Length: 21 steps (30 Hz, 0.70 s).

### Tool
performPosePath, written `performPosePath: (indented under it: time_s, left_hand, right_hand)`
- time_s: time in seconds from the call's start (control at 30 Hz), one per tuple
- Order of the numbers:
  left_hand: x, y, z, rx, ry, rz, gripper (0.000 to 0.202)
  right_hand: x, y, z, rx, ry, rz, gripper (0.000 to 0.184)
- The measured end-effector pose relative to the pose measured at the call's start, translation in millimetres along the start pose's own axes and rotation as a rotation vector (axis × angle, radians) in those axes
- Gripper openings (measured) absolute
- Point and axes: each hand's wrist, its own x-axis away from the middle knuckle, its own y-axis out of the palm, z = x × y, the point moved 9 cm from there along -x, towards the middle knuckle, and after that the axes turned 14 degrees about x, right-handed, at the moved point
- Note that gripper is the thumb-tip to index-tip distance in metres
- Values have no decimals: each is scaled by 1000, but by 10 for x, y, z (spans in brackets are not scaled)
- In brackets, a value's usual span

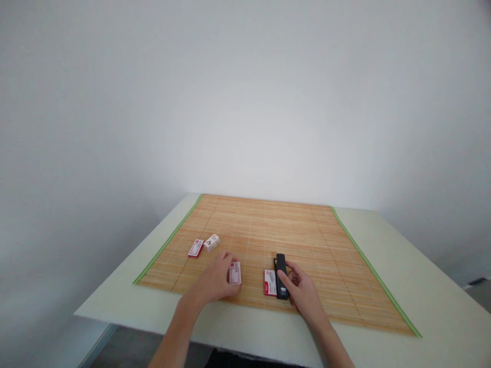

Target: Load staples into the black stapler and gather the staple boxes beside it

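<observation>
While the left hand rests on the bamboo mat, its fingers curl around a small red-and-white staple box, hiding the box's left edge. The right hand grips a black stapler lying flat on the mat, thumb across its near end, so that end is covered. Touching the stapler at 9 o'clock lies a second staple box. Two more staple boxes sit at 10 o'clock from the left hand, near the mat's green left border. Their print is too small to read. From 12 to 3 o'clock the mat lies bare, and the pale tabletop rims it.
</observation>
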Motion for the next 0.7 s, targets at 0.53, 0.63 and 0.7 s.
performPosePath:
  time_s: [0.53, 0.63, 0.7]
  left_hand:
    - [-273, 779, 671, 191, 173, -155, 58]
    - [-280, 831, 695, 185, 196, -149, 56]
    - [-291, 857, 685, 181, 204, -134, 56]
  right_hand:
    - [24, 33, -36, -73, 35, -48, 67]
    - [34, 42, -37, -83, 48, -65, 68]
    - [36, 42, -37, -87, 43, -69, 67]
